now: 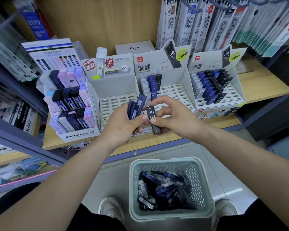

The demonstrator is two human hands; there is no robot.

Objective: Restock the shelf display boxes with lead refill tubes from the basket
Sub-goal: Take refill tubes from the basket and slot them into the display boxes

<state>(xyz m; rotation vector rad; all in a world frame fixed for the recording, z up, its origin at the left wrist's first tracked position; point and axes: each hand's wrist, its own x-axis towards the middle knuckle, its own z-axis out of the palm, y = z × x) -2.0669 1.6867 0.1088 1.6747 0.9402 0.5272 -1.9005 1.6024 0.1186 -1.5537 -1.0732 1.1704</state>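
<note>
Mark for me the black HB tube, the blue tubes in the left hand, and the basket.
black HB tube (151, 114): head view, on its printed HB 0.7 label.
blue tubes (137, 105): head view, upper part of the bundle.
basket (163, 160): head view, on the far rim.

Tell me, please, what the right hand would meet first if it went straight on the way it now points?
Most likely the left hand: the right hand, pinching a black HB tube, points left towards it and the blue tubes it grips, with hardly any gap. Depth is unclear from one view.
</note>
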